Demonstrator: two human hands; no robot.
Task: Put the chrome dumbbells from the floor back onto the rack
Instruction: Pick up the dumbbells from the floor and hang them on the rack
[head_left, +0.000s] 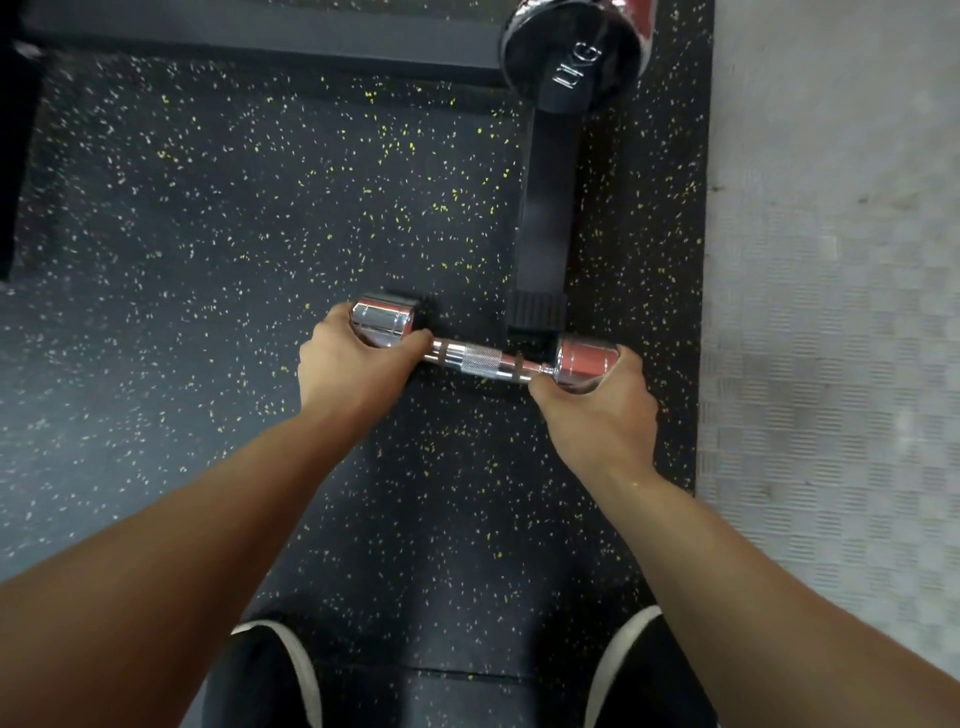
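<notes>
A chrome dumbbell (480, 359) lies crosswise low over the speckled black rubber floor, just in front of the rack's foot. My left hand (353, 358) grips its left head and my right hand (597, 402) grips its right head, with the knurled handle bare between them. Whether it rests on the floor or is slightly lifted I cannot tell. The black rack (545, 208) shows as a leg running away from me and a crossbar along the top. Another chrome dumbbell (576, 52), its end face marked in KG, sits on the rack at the upper right.
The rack's rubber-capped foot (537, 312) sits directly behind the held dumbbell. Pale grey textured flooring (831, 338) borders the mat on the right. My two shoes (291, 675) stand at the bottom edge. A dark object (15, 156) stands at the far left.
</notes>
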